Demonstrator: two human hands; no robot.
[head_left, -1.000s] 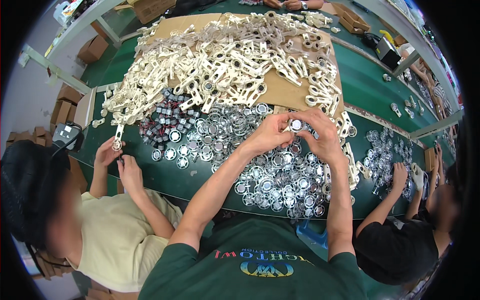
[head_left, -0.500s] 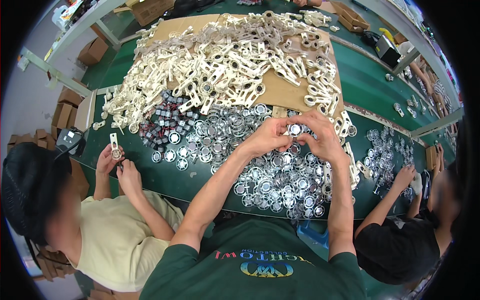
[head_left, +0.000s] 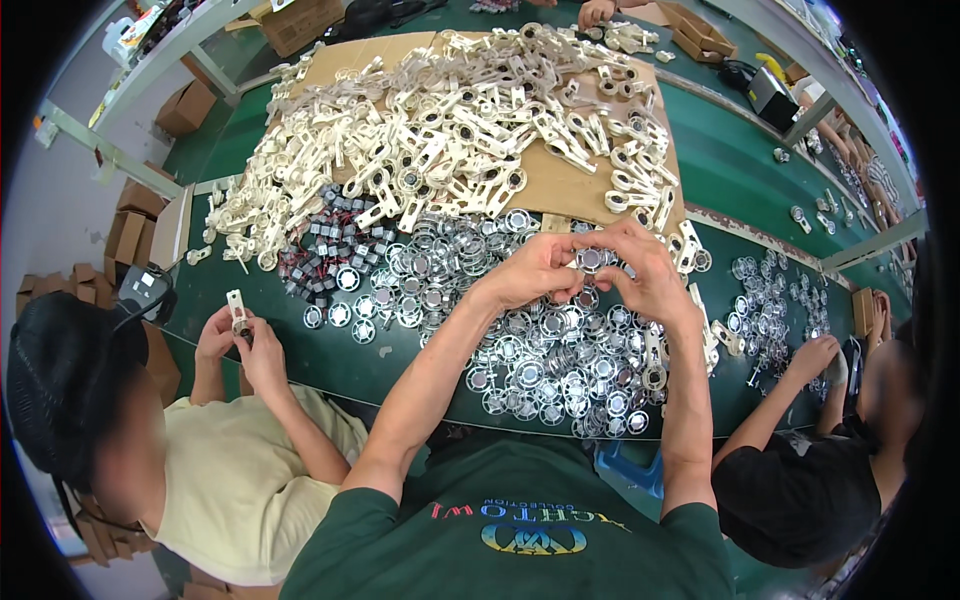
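Observation:
Above the middle of the table, my right hand (head_left: 648,272) curls its thumb and fingers around a silver-rimmed round part (head_left: 591,260). My left hand (head_left: 535,271) is closed at the left side of the same part, its fingertips pinched together against it. The fingers cover much of this part. Under and around both hands spreads a heap of silver ring-shaped parts (head_left: 545,365). A pile of small dark motor-like pieces with red wires (head_left: 335,240) lies to the left of that heap.
Cream plastic handle-shaped parts (head_left: 420,130) pile high on a cardboard sheet (head_left: 560,180) at the back. A co-worker's hands (head_left: 240,340) hold a cream part at the left. Another co-worker's hand (head_left: 815,355) is beside silver parts (head_left: 765,310) at the right. A metal frame post (head_left: 870,248) stands at right.
My hands stay almost in place around the round part, with only slight finger movement. The left co-worker's hands have come closer together on the cream part, which is now lower.

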